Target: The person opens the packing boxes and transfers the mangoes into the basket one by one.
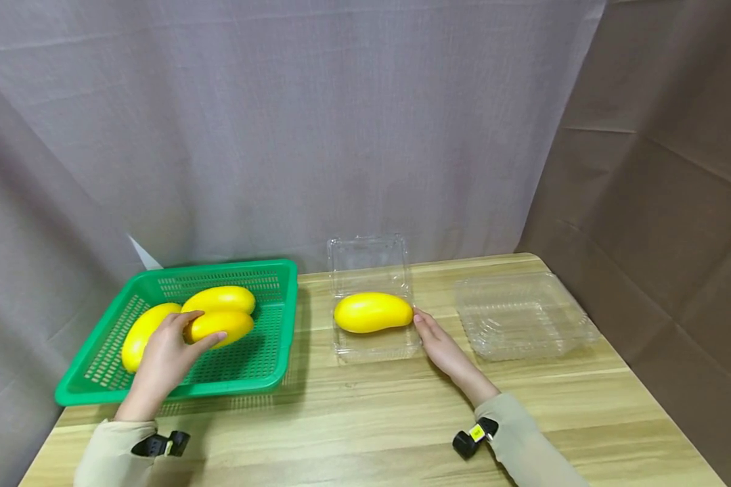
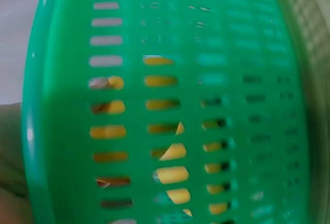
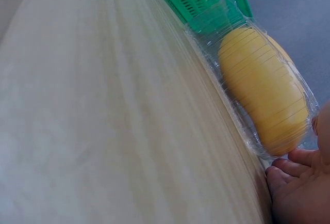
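My left hand [image 1: 169, 353] reaches over the green basket [image 1: 285, 345] and grips a yellow mango [image 1: 230, 326] between thumb and fingers. Two more mangoes lie in the basket, one behind [image 1: 225, 296] and another at the left [image 1: 141, 333]. In the left wrist view, the basket's slotted wall [image 2: 67, 131] covers most of the held fruit. An opened clear plastic clamshell box [image 1: 371, 352] holds one mango [image 1: 373, 312] in its base, lid raised at the back. Fairly straight fingers of my right hand [image 1: 443, 346] rest against the box's right end, as the right wrist view also shows.
A second clear plastic box [image 1: 524, 321] stands on the wooden table [image 1: 365, 419] at the right. Grey curtain [image 1: 365, 135] hangs behind the table, and a brown cloth [image 1: 658, 203] hangs along its right side.
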`<state>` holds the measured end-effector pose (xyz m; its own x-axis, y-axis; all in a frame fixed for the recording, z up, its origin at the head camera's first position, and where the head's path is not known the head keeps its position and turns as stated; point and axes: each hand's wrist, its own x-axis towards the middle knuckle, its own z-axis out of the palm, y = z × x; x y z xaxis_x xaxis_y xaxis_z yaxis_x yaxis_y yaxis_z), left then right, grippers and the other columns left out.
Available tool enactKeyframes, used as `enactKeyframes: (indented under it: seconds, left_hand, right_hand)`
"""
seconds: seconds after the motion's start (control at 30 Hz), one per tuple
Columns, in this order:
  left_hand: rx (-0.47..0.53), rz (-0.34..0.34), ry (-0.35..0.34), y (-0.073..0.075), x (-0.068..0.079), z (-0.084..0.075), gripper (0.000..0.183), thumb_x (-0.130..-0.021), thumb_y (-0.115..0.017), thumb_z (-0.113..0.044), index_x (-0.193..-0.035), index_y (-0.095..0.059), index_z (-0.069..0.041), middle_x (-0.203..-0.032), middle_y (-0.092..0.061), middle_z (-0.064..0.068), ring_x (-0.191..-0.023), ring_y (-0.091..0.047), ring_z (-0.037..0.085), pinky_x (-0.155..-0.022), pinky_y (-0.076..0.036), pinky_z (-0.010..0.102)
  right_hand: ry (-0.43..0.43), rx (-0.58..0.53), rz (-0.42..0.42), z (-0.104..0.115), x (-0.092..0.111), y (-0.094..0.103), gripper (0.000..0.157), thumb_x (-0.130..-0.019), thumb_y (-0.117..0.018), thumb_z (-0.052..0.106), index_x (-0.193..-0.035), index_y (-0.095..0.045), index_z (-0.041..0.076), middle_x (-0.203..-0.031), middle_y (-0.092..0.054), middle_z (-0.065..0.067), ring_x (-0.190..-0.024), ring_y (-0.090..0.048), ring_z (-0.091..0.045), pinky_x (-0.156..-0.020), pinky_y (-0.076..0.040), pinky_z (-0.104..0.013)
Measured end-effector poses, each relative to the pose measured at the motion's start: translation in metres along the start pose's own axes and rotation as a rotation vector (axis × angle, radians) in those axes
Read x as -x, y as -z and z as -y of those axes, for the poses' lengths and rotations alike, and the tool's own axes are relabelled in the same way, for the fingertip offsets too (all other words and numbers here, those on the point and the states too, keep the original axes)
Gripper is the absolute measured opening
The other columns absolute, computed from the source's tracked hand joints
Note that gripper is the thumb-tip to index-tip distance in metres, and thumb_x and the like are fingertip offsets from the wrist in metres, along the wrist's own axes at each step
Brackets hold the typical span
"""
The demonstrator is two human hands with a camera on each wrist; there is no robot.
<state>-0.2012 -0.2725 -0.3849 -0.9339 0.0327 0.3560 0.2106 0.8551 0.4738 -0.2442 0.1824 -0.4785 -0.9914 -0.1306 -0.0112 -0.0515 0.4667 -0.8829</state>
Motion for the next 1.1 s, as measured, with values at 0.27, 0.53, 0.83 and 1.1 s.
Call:
enactKeyframes:
  seconds: [0.27, 0.53, 0.83, 1.1]
  left_hand:
    - [-0.032, 0.068, 0.027, 0.005, 0.002, 0.019, 0.071, -0.081, -0.065, -0.051, -0.118, -0.054, 0.009, -0.102, -0.057, 0.022, -0.083, -0.049, 0.029, -0.063, -0.039, 0.036]
    - [-0.058, 0.119, 0.059, 0.005, 0.0, 0.026, 0.069, -0.08, -0.065, -0.052, -0.111, -0.057, 0.009, -0.081, -0.056, 0.012, -0.066, -0.046, 0.023, -0.054, -0.034, 0.031]
    - [-0.063, 0.224, 0.123, 0.006, -0.001, 0.025, 0.079, -0.08, -0.063, -0.056, -0.116, -0.053, 0.014, -0.071, -0.051, 0.006, -0.062, -0.044, 0.02, -0.054, -0.034, 0.031]
    - [-0.11, 0.198, 0.115, 0.008, 0.001, 0.025, 0.056, -0.082, -0.062, -0.054, -0.086, -0.057, 0.002, -0.057, -0.034, 0.001, -0.051, -0.036, 0.017, -0.048, -0.027, 0.03]
  right_hand:
    - [-0.004, -0.004, 0.001, 0.0, 0.0, -0.001, 0.063, -0.098, -0.027, 0.052, -0.146, -0.025, 0.011, -0.15, -0.024, -0.009, -0.137, -0.018, -0.028, -0.109, -0.014, -0.046]
    - [-0.009, 0.036, -0.014, 0.001, 0.001, 0.0, 0.065, -0.096, -0.027, 0.056, -0.146, -0.029, 0.013, -0.149, -0.027, -0.009, -0.135, -0.022, -0.03, -0.108, -0.016, -0.048]
    - [-0.015, 0.034, -0.015, 0.001, 0.001, -0.001, 0.067, -0.095, -0.027, 0.058, -0.146, -0.029, 0.015, -0.149, -0.028, -0.009, -0.135, -0.023, -0.032, -0.107, -0.017, -0.051]
    - [-0.021, 0.03, -0.017, 0.0, 0.001, 0.0, 0.067, -0.094, -0.028, 0.059, -0.145, -0.03, 0.016, -0.148, -0.03, -0.009, -0.132, -0.029, -0.033, -0.106, -0.019, -0.052]
